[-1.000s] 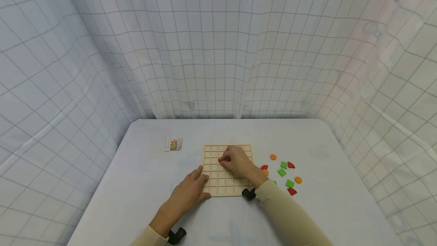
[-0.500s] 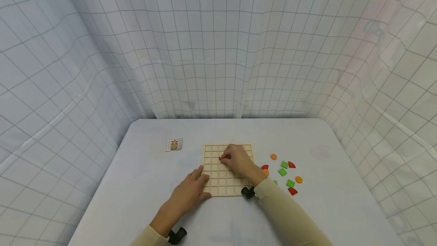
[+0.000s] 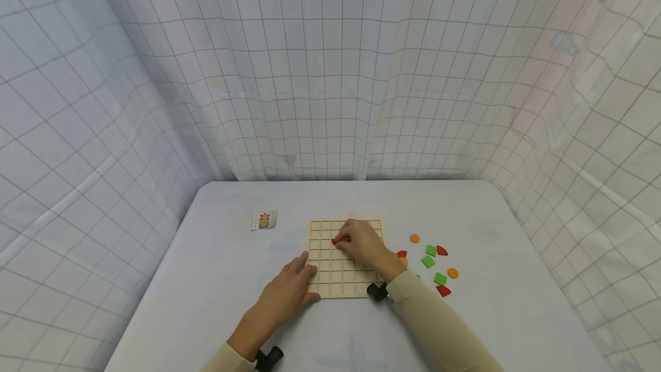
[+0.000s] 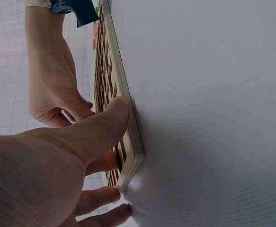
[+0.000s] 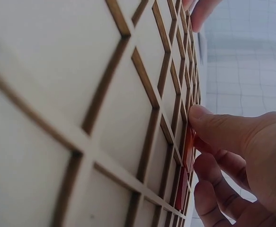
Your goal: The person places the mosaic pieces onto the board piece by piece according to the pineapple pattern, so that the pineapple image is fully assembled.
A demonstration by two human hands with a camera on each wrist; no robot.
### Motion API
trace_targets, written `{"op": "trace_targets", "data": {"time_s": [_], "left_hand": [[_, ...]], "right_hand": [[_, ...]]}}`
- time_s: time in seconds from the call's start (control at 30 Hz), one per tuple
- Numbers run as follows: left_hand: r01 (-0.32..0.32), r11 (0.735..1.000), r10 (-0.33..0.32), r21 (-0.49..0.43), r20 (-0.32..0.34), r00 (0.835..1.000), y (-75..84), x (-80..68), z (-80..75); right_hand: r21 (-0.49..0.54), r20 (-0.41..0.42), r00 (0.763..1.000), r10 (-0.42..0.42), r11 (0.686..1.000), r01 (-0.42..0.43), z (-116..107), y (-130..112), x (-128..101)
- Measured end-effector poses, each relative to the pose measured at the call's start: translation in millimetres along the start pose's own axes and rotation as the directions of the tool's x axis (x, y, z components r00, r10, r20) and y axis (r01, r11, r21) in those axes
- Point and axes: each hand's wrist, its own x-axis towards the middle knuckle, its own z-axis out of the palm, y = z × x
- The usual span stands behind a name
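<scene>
A pale wooden board [image 3: 335, 289] with a raised grid of square cells lies on the table. My right hand [image 3: 361, 243] is over its upper middle, thumb and fingers pinching a small red tile [image 5: 189, 146] at a cell. Just below that in the right wrist view, a darker red tile [image 5: 181, 189] sits in the grid. In the head view, my fingers cover most of this spot and only a bit of red [image 3: 334, 240] shows. My left hand [image 3: 284, 291] rests at the board's near left corner, thumb on the near edge [image 4: 116, 106], fingers along the left side.
Right of the board lie loose flat pieces: green squares [image 3: 428, 261], red quarter-circles [image 3: 443, 291] and orange discs [image 3: 453, 272]. A small card [image 3: 264, 220] with a coloured grid picture lies at the back left. Gridded white curtains [image 3: 330, 73] surround the white table [image 3: 217, 280].
</scene>
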Motion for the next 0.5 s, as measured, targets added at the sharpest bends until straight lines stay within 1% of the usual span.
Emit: {"op": "trace_targets", "data": {"time_s": [0.17,0.37,0.5], "left_hand": [[0.016,1.000,-0.016,-0.009,0.011,1.000,0.7,0.0,0.9],[0.014,1.000,-0.014,0.009,0.005,1.000,0.2,1.1,2.7],[0.019,1.000,-0.019,0.013,0.009,1.000,0.6,1.2,2.1]], "right_hand": [[0.006,-0.010,1.000,-0.012,1.000,0.013,-3.5,1.1,-3.7],[-0.020,-0.052,0.998,-0.021,1.000,0.020,-16.7,4.4,-11.8],[-0.029,-0.071,0.997,0.000,1.000,-0.002,-26.2,11.8,-17.6]]}}
